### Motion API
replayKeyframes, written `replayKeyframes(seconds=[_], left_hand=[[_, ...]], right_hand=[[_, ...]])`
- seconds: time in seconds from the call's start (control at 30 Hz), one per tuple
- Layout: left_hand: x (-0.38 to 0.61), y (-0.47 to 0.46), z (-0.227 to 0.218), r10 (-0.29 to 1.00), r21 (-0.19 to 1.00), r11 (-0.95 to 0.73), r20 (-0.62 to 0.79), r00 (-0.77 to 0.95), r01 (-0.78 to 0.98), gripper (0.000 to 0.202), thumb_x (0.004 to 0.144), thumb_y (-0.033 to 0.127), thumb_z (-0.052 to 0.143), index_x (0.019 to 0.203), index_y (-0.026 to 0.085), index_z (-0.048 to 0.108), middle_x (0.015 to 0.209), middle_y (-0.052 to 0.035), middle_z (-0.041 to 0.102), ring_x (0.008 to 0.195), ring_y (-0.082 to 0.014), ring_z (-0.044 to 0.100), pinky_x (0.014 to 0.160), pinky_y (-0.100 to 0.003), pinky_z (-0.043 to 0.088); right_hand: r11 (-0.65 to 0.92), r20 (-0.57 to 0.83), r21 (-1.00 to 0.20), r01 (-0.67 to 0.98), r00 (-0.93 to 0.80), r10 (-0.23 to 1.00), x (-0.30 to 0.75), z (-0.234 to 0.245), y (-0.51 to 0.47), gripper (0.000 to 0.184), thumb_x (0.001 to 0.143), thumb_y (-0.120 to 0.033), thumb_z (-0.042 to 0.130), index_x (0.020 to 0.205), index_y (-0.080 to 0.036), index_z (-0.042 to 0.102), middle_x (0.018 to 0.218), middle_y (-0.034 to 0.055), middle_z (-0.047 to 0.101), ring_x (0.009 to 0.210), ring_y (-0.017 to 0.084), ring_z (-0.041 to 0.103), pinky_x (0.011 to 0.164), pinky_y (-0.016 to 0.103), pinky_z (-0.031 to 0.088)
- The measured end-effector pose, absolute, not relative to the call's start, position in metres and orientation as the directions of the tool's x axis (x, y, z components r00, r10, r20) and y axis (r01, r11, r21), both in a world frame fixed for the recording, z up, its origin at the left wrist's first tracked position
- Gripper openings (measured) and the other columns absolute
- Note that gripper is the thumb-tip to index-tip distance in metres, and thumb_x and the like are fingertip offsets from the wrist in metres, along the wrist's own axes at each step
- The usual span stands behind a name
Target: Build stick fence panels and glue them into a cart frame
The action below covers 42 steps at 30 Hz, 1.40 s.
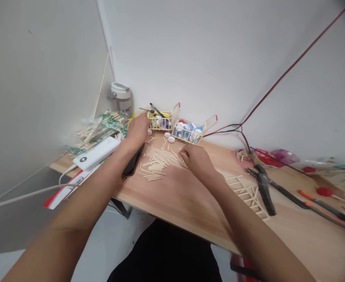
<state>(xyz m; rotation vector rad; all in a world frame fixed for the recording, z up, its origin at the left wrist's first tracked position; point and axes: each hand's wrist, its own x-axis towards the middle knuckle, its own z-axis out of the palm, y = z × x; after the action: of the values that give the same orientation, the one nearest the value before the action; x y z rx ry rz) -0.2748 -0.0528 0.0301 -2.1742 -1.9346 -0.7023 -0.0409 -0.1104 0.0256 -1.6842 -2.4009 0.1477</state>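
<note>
My left hand (137, 129) reaches to the far side of the wooden table (184, 196), its fingers curled beside a small stick-built basket (160, 122) holding pens and coloured bits; what they hold is hidden. My right hand (196, 158) rests knuckles-up on the table with fingers bent down onto scattered short wooden sticks (156, 162). A second stick basket (188, 132) with blue and white caps stands just beyond the right hand. A dark phone-like object (133, 164) lies under my left wrist.
A white power bank (97, 154) with cable and bundles of sticks in plastic (99, 131) lie at the left. Black pliers (263, 184), a stick ladder frame (247, 194), orange-handled tools (322, 203) and red-black wires (248, 117) occupy the right. Walls close in behind.
</note>
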Motion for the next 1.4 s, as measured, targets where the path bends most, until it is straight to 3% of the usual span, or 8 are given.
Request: replayKeyframes(seconds=[0.13, 0.33, 0.57, 0.83, 0.93, 1.07, 1.2, 1.4], left_hand=[[-0.261, -0.058, 0.025, 0.869, 0.192, -0.183, 0.49, 0.067, 0.964, 0.028, 0.089, 0.016, 0.041, 0.09, 0.014, 0.068, 0.099, -0.0122, 0.063, 0.095, -0.0245, 0.054, 0.083, -0.037, 0.039], [-0.241, -0.069, 0.021, 0.846, 0.164, -0.243, 0.518, 0.126, 0.956, 0.03, 0.091, 0.014, 0.039, 0.093, 0.016, 0.069, 0.104, -0.0119, 0.062, 0.105, -0.029, 0.046, 0.086, -0.044, 0.036], [-0.23, -0.083, 0.011, 0.787, 0.217, -0.371, 0.59, 0.181, 0.903, 0.025, 0.089, 0.013, 0.045, 0.086, 0.017, 0.069, 0.096, -0.0092, 0.064, 0.097, -0.0249, 0.048, 0.083, -0.041, 0.038], [-0.222, -0.09, -0.013, 0.776, 0.338, -0.53, 0.562, 0.285, 0.777, 0.017, 0.084, 0.011, 0.053, 0.083, 0.016, 0.069, 0.087, -0.006, 0.069, 0.088, -0.0196, 0.057, 0.084, -0.036, 0.043], [-0.216, -0.097, -0.02, 0.798, 0.375, -0.55, 0.502, 0.335, 0.746, 0.017, 0.082, 0.009, 0.055, 0.081, 0.015, 0.07, 0.084, -0.0063, 0.07, 0.085, -0.0198, 0.058, 0.081, -0.035, 0.044], [-0.207, -0.105, -0.027, 0.786, 0.396, -0.597, 0.464, 0.409, 0.698, 0.02, 0.08, 0.008, 0.053, 0.08, 0.016, 0.071, 0.082, -0.0066, 0.071, 0.083, -0.0187, 0.059, 0.083, -0.036, 0.043], [-0.199, -0.11, -0.033, 0.774, 0.392, -0.624, 0.424, 0.47, 0.676, 0.023, 0.081, 0.008, 0.051, 0.083, 0.016, 0.072, 0.082, -0.0077, 0.07, 0.085, -0.0188, 0.059, 0.085, -0.037, 0.042], [-0.19, -0.116, -0.038, 0.772, 0.368, -0.634, 0.341, 0.536, 0.68, 0.024, 0.083, 0.013, 0.05, 0.079, 0.017, 0.073, 0.079, -0.008, 0.067, 0.083, -0.0193, 0.057, 0.083, -0.037, 0.04]], right_hand=[[0.265, -0.022, -0.089, 0.96, -0.268, 0.963, -0.067, 0.015, -0.091, 0.027, 0.09, -0.02, 0.048, 0.102, -0.011, 0.07, 0.103, 0.0177, 0.07, 0.097, 0.024, 0.064, 0.074, 0.028, 0.044], [0.21, -0.084, -0.038, 0.977, -0.213, 0.973, -0.082, 0.004, -0.075, 0.029, 0.088, -0.015, 0.049, 0.106, -0.006, 0.07, 0.105, 0.0234, 0.069, 0.103, 0.027, 0.064, 0.079, 0.03, 0.047], [0.205, -0.076, -0.016, 0.979, -0.206, 0.976, -0.084, -0.004, -0.072, 0.034, 0.088, -0.008, 0.04, 0.104, -0.007, 0.07, 0.105, 0.0232, 0.069, 0.1, 0.027, 0.066, 0.078, 0.03, 0.048], [0.21, 0.002, -0.024, 0.977, -0.21, 0.978, -0.06, 0.01, -0.095, 0.026, 0.091, -0.019, 0.042, 0.105, -0.01, 0.062, 0.097, 0.0189, 0.07, 0.089, 0.027, 0.066, 0.068, 0.031, 0.043], [0.261, 0.101, -0.091, 0.961, -0.251, 0.963, -0.04, 0.01, -0.099, 0.018, 0.089, -0.024, 0.046, 0.096, -0.014, 0.06, 0.084, 0.0128, 0.07, 0.076, 0.024, 0.065, 0.062, 0.029, 0.039], [0.327, 0.21, -0.266, 0.907, -0.277, 0.938, -0.015, 0.0, -0.101, 0.008, 0.084, -0.025, 0.053, 0.083, -0.018, 0.057, 0.073, 0.0044, 0.067, 0.064, 0.018, 0.06, 0.06, 0.026, 0.037], [0.345, 0.233, -0.432, 0.833, -0.266, 0.935, -0.002, -0.009, -0.107, 0.009, 0.083, -0.025, 0.053, 0.085, -0.019, 0.06, 0.071, 0.0014, 0.067, 0.063, 0.015, 0.06, 0.06, 0.024, 0.039], [0.434, 0.32, -0.493, 0.754, -0.307, 0.896, 0.005, -0.01, -0.119, 0.014, 0.084, -0.027, 0.052, 0.083, -0.019, 0.063, 0.066, 0.0004, 0.066, 0.059, 0.013, 0.058, 0.057, 0.022, 0.04]])
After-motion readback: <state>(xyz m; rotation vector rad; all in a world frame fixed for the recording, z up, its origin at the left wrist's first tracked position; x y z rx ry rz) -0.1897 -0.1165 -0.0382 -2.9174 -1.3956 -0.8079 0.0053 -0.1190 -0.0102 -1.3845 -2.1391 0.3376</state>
